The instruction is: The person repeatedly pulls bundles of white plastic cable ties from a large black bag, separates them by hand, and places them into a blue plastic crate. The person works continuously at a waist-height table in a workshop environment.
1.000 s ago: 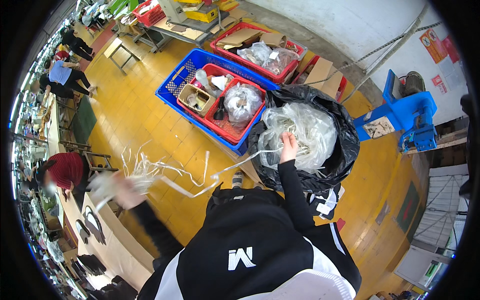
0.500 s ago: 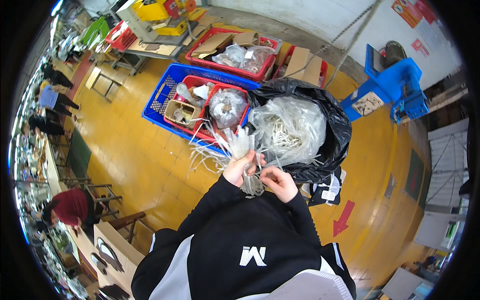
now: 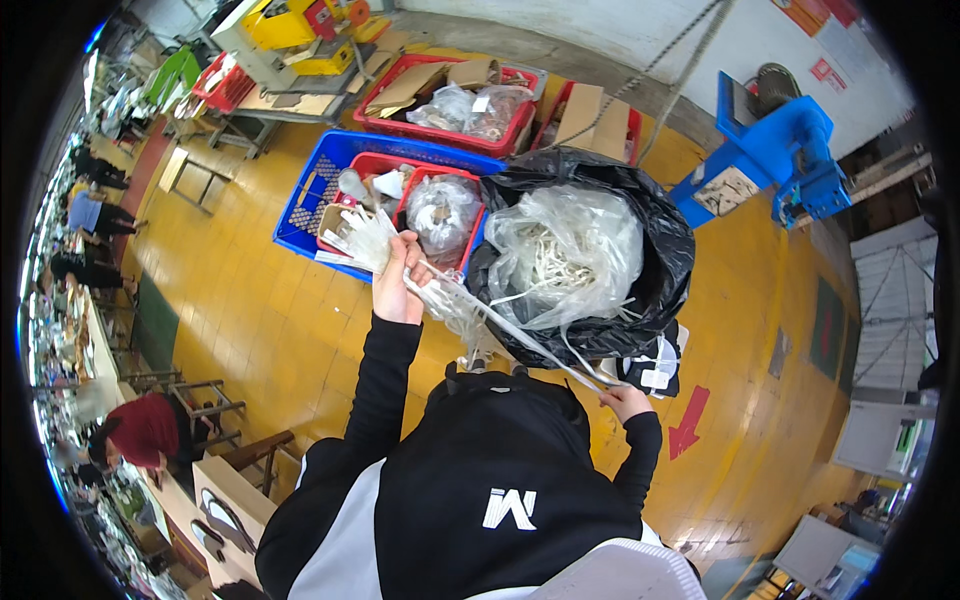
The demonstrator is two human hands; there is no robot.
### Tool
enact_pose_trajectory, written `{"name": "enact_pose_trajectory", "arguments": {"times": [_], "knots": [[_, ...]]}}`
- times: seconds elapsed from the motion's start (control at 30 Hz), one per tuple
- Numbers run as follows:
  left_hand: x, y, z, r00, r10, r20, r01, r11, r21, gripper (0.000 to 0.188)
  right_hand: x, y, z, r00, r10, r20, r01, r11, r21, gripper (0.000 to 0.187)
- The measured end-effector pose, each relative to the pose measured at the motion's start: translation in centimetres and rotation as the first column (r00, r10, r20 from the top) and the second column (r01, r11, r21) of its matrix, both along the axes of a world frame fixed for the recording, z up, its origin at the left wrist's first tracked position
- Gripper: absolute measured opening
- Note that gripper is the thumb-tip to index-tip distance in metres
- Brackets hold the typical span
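Observation:
My left hand [image 3: 400, 283] is closed around a bundle of whitish, translucent plastic strips [image 3: 362, 238], raised over the front of the blue crate. From it a few long strips [image 3: 510, 327] stretch down to the right. Their far end is pinched in my right hand [image 3: 626, 401], held low near the front of a black garbage bag [image 3: 678, 262]. More strips hang loose below my left hand. Inside the black bag sits a clear plastic bag [image 3: 610, 225] filled with a tangle of similar white strips [image 3: 560, 265].
A blue crate [image 3: 305, 195] holds red bins, one with a plastic-wrapped bundle [image 3: 442, 213]. Behind stand red crates [image 3: 375, 115] with cardboard and bags. A blue machine [image 3: 765, 150] is at right. A person in dark red [image 3: 145, 425] bends over a bench at lower left.
My hands have moved apart: the left up and left with the bundle, the right down and right. Strips that hung bunched now stretch between them.

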State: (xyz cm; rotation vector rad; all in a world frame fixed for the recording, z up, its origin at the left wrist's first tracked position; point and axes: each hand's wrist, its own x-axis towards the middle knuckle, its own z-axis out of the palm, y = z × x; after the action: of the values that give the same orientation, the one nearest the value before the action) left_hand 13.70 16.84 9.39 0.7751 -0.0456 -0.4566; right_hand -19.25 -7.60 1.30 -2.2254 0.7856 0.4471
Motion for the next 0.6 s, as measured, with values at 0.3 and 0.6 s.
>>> {"name": "enact_pose_trajectory", "arguments": {"times": [0.3,0.6], "knots": [[0.3,2.3,0.8,0.983,0.182,0.008,-0.182,0.983,0.015,0.024,-0.4,-2.6,-1.7,0.951,0.007,-0.310,-0.003,1.000,0.014,0.026],[2.5,18.6,1.6,0.590,0.743,0.315,-0.777,0.629,-0.030,0.016,6.2,-1.8,-3.5,0.930,0.364,0.043,-0.346,0.912,-0.220,0.030]]}}
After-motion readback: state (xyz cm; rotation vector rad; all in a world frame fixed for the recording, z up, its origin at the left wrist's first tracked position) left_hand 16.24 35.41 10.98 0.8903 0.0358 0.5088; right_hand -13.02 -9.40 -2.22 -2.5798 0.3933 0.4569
